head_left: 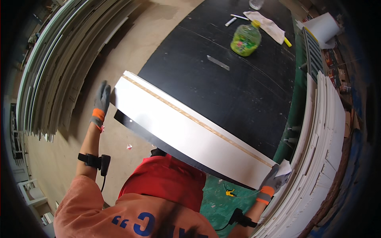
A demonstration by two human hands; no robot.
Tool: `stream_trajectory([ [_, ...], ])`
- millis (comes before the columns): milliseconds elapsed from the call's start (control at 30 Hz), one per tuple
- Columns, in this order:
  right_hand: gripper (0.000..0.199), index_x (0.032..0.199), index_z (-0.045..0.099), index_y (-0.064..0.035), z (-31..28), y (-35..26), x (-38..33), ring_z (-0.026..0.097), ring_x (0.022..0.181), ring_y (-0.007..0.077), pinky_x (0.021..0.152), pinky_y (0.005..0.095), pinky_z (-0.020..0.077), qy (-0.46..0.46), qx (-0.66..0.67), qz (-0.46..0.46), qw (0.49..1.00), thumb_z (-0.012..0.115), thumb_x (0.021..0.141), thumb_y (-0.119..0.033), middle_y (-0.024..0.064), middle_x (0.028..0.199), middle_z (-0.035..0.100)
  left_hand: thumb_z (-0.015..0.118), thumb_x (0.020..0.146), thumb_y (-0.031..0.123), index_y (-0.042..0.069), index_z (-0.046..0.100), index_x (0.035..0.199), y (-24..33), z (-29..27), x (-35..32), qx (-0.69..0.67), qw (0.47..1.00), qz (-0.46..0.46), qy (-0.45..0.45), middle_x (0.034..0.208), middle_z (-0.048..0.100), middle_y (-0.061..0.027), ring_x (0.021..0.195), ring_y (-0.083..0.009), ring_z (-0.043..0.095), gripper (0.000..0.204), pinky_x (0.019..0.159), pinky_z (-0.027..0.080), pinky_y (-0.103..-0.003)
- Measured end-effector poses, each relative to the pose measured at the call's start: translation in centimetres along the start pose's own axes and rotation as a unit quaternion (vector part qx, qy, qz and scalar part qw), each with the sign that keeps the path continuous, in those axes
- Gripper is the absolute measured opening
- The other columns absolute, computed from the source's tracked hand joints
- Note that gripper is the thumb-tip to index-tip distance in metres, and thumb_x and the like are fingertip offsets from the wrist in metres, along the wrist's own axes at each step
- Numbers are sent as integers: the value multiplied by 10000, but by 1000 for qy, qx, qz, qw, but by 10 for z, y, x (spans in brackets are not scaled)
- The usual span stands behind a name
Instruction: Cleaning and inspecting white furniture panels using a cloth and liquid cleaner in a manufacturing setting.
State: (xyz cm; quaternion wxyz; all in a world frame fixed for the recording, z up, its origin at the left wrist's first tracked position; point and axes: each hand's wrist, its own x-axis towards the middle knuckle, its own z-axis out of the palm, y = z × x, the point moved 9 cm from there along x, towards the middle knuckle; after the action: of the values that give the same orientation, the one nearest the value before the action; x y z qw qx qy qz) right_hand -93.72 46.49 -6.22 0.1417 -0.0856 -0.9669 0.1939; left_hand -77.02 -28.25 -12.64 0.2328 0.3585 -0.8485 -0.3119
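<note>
Black table [258,89] under white panel [190,129]; left grip [102,98] open beside one end, right grip [272,180] at other, clasping white scrap [284,167]

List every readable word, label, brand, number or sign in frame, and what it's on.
Shirt: large blue characters, partly in shadow; not transcribed.
Jug: printed marks, too blurred to read.
Boxes at right: printing too small to read.
White board: no text visible.
Metal strip: no markings can be made out.

Glare on white board [190,137], shadow beside left panel stack [69,67], edges curved, rim black
</note>
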Motion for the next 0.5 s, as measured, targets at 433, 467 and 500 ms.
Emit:
stream_trajectory([
  [433,649,1385,437,-57,225,-541,-177,316,1379,327,1152,453,200,-164,-13,-481,861,493,897,-481,155,1454,402,406,1011,337,10,451,1384,16,45,-28,-296,940,-39,-165,1399,471,-155,1286,-253,442,498,1088,318,-338],
  [467,582,1385,452,-40,231,-571,-184,279,1409,347,1161,482,156,-167,-1,-500,850,460,925,-396,167,1485,389,400,1013,339,18,441,1394,18,46,-28,-309,936,-38,-161,1398,472,-152,1282,-250,446,501,1086,321,-336],
  [500,575,1413,420,-37,243,-591,-187,277,1417,333,1162,483,147,-198,8,-494,847,434,929,-348,164,1485,392,379,1014,329,24,452,1383,9,50,-33,-312,933,-64,-168,1391,476,-162,1287,-275,443,485,1084,326,-358],
])
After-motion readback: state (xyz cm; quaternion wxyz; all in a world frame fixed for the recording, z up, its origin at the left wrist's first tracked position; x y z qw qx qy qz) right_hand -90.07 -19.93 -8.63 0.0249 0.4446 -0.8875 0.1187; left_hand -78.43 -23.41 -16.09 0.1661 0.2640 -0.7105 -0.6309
